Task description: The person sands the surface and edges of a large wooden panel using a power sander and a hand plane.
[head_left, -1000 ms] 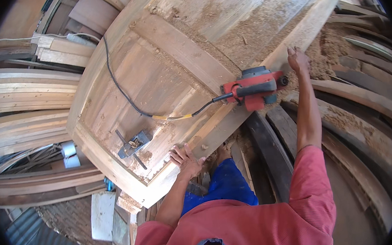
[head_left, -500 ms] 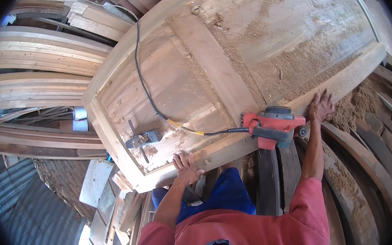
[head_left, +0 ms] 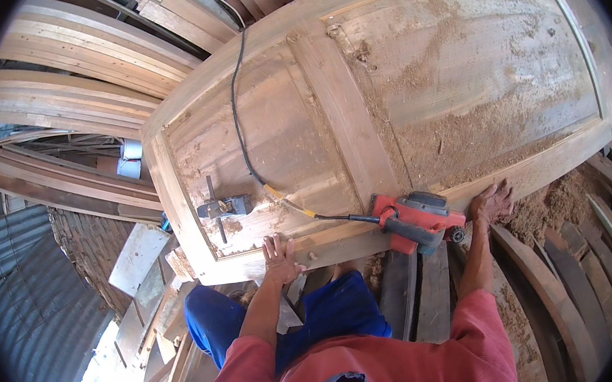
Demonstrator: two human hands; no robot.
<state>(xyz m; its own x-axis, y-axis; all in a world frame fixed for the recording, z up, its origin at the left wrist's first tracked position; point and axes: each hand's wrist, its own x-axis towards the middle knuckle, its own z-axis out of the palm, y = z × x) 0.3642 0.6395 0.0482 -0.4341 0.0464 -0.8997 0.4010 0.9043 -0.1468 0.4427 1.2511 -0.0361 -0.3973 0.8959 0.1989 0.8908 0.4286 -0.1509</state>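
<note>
A large panelled wooden door (head_left: 346, 107) lies flat in front of me, strewn with shavings. My left hand (head_left: 280, 259) rests with fingers spread on its near edge, towards the left corner. Farther right, my right hand (head_left: 491, 202) lies open on the same near rail, thumb and fingers apart. Just left of that hand, a red and black electric planer (head_left: 416, 221) sits on the rail, with neither hand on it. Its black cord (head_left: 238, 117) with yellow tape runs across the door. A small hand plane (head_left: 224, 207) with a crossbar handle stands on the left panel.
Stacked planks (head_left: 89, 46) fill the far left, with white containers (head_left: 129, 159) beside them. Corrugated metal sheeting (head_left: 21, 267) is at the lower left. Boards (head_left: 547, 279) and a heap of sawdust (head_left: 551, 206) lie along the near right side.
My view has shifted, so the door appears a little turned and more of its far edge shows. Both hands stay on the near edge, and the planer remains beside the right hand.
</note>
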